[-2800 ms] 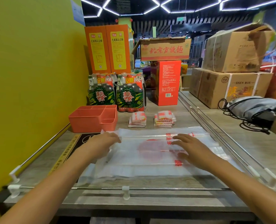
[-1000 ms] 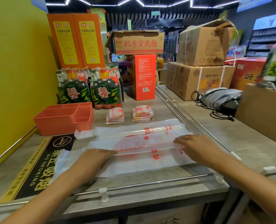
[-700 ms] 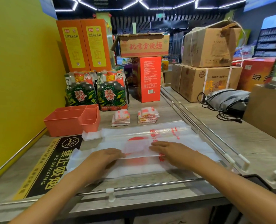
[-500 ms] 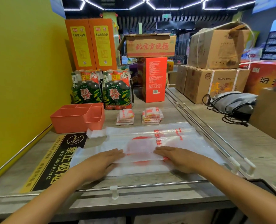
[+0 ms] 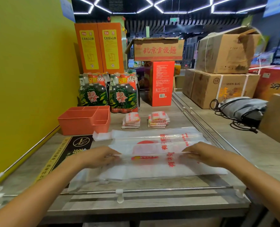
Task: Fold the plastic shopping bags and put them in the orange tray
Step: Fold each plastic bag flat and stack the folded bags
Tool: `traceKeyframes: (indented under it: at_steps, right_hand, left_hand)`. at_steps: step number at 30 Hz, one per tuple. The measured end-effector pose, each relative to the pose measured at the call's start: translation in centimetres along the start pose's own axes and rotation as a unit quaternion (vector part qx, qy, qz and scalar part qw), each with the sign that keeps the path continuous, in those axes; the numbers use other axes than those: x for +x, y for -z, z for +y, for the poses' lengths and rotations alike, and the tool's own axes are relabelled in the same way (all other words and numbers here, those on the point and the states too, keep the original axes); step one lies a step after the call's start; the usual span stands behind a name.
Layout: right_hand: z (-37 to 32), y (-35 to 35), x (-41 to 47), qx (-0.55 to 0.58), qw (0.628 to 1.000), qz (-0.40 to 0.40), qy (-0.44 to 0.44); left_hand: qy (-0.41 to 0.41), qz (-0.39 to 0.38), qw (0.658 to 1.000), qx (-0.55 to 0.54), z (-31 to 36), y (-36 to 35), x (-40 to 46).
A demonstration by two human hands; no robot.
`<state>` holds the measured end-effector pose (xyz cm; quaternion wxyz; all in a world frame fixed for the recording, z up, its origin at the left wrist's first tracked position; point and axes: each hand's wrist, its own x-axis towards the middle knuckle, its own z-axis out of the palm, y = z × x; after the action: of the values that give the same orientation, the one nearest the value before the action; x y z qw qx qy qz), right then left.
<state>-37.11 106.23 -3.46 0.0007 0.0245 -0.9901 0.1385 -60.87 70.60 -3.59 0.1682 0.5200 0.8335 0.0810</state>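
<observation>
Both hands are pinching a raised crease in the plastic bag (image 5: 152, 154). The left hand (image 5: 100, 157) has its fingertips closed on the crease near the bag's left part, and the right hand (image 5: 204, 154) does the same further right, so neither is empty or spread flat.

My guess on handling: this thing weighs basically nothing, it's floppy, thin and slick, so it'll slide on itself and spring back out of a fold unless you press it down. Grabbing along the fold line with both hands spread apart, like here, seems the sane way. One hand alone would just let it sag.

The bag lies flat on the surface (image 5: 258, 145) right under and between the hands, long axis running left to right across the view, handle end (image 5: 101, 135) poking out just beyond the left hand.

Further out past the left hand sits the orange tray (image 5: 80, 123), well apart from the bag's middle but near that handle end. Already folded bags (image 5: 145, 120) are stacked beyond the hands.
</observation>
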Motion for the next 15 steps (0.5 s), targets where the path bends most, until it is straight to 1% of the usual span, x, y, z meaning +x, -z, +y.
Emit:
traceKeyframes:
  at_steps: [2,5,8,12,15]
  right_hand:
    - [0.7,1.2,0.1,-0.034,0.999,0.018,-0.011]
    - [1.4,2.7,0.7,-0.041,0.997,0.055,-0.023]
    - [2.1,3.9,1.0,-0.018,0.996,0.073,-0.046]
    - [2.9,4.1,1.6,0.018,0.994,0.065,-0.088]
    - [4.0,3.8,2.1,0.032,0.989,0.070,-0.123]
  left_hand:
    - [0.014,0.040,0.999,-0.028,0.0,1.4,0.0]
    - [0.000,0.093,0.996,-0.011,-0.4,3.0,0.4]
    - [0.012,0.099,0.995,-0.007,-1.7,4.3,0.6]
    - [0.047,0.104,0.993,-0.008,-3.8,5.5,0.7]
    - [0.094,0.108,0.990,-0.005,-5.1,5.9,0.6]
